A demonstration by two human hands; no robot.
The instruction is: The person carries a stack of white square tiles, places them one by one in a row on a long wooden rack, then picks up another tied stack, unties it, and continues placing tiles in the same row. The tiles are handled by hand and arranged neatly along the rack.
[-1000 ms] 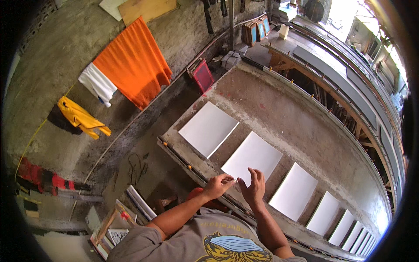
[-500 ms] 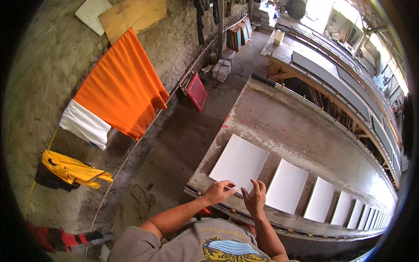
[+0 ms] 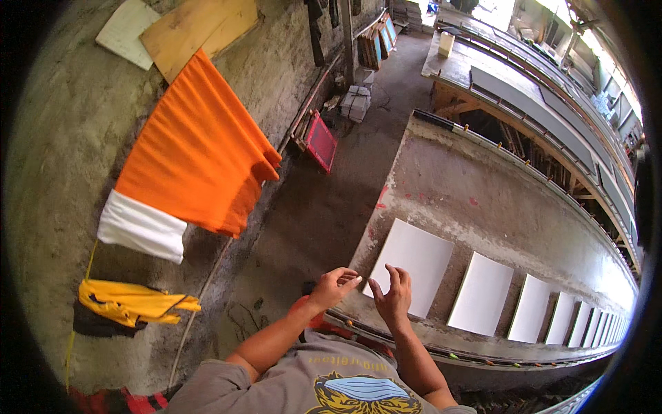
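Note:
My left hand (image 3: pixel 335 287) is over the near left corner of the long table (image 3: pixel 476 183), its fingers loosely bent, thumb and fingertips slightly apart, and nothing visible in it. Close beside it, my right hand (image 3: pixel 392 295) is held over the lower left part of the nearest white sheet (image 3: pixel 422 265). Its thumb and fingers are spread in a curve, holding nothing. Whether the right hand touches the sheet I cannot tell. A second white sheet (image 3: pixel 481 293) and a third sheet (image 3: pixel 529 308) lie to the right, followed by several more in a row.
An edge rail with small coloured pegs runs along the table's near side. Farther right stand more long tables (image 3: pixel 517 83). At left, an orange cloth (image 3: pixel 196 148), a white cloth (image 3: pixel 141 224) and a yellow garment (image 3: pixel 131 301) hang by the wall. A red-meshed frame (image 3: pixel 322 143) leans near the aisle.
My view has shifted, so the table and sheets sit farther right in the picture. Both hands have moved left relative to the nearest sheet, off its near edge.

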